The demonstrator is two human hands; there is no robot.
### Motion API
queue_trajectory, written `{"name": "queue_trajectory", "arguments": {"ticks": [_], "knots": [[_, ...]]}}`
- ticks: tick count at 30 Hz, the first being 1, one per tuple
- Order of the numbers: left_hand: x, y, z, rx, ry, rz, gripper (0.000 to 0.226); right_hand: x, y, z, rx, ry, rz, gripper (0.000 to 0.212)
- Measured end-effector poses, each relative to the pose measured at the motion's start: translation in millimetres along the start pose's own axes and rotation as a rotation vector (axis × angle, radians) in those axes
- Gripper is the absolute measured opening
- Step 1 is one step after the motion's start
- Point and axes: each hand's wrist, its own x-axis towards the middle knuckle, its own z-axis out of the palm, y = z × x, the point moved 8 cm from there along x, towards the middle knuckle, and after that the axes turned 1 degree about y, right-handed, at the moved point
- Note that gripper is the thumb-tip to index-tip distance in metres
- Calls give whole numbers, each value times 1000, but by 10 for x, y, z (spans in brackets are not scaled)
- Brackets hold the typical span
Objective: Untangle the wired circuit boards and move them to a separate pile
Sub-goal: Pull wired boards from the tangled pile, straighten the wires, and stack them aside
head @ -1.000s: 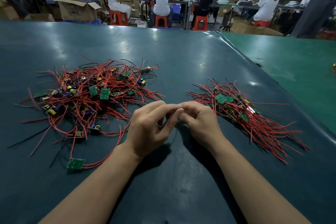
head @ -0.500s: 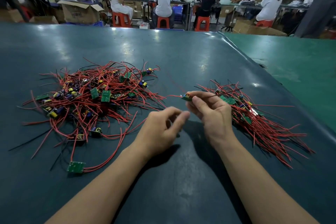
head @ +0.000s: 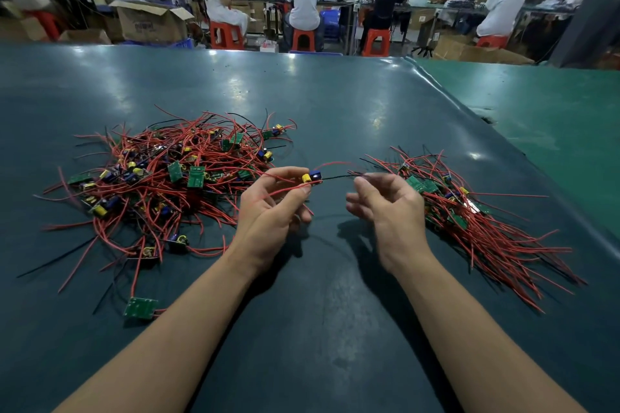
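**One board lifted, wires trailing toward both piles**

Fingers (head: 303, 189) of my left hand (head: 268, 211) pinch a small circuit board (head: 311, 176) by its blue and yellow parts, held above the table (head: 335, 111) between the two piles. My right hand (head: 391, 208) is blurred, fingers loosely curled near the board's black wire (head: 335, 176); I cannot see it gripping anything.

What worries me is the red wire (head: 281, 191) running back across my left hand toward the tangled pile (head: 167, 178). If it is looped under a neighbour there, a sharp pull could drag several boards along or strain the solder joint where wire meets board. The black wire's far end reaches close to the sorted pile (head: 469, 221), so it might catch on those wires and undo the neat lay.

These wires are thin, springy and slick in plastic sleeves, and curl rather than lie flat. Boards are flat green rectangles, stiff, with stubby yellow and blue parts standing proud that hook wires easily. Underneath, the dark green table covering is smooth and glossy, so loose boards would slide readily.
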Motion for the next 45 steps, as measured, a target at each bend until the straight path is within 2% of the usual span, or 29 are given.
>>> {"name": "queue_trajectory", "arguments": {"ticks": [3, 6, 9, 12, 15, 20, 23, 25, 29, 33, 39, 45], "knots": [[22, 16, 15, -2, -14, 13, 17, -64, 149, 147, -95, -189, 153, 7], [7, 3, 92, -29, -81, -1, 15, -109, 122, 269, -113, -321, 109, 23], [-8, -12, 136, -10, -113, 2, 16, -94, 30, 258, -126, -297, 19, 19], [2, -6, 129, 21, -118, 16, 15, -88, 87, 233, -84, -272, 88, 14], [22, 34, 73, 97, -60, 85, 15, -75, 149, 266, -87, -297, 125, 17], [52, 47, 22, 213, 4, 176, 19, -69, -3, 314, -533, -262, -290, 50], [52, 27, 10, 239, 12, 180, 17, -79, -60, 305, -591, -268, -383, 64], [42, 30, 26, 208, -4, 184, 17, -102, -48, 341, -532, -332, -364, 56], [48, 24, -25, 177, 41, 168, 20, -137, 49, 378, -382, -386, -181, 37], [54, 40, 12, 150, 23, 170, 15, -140, 61, 371, -347, -392, -137, 34], [47, 36, 26, 160, -9, 121, 10, -76, 2, 312, -199, -266, -110, 15], [57, -33, -34, 21, 43, 18, 8, -10, 72, 228, -78, -192, 115, 14]]}}
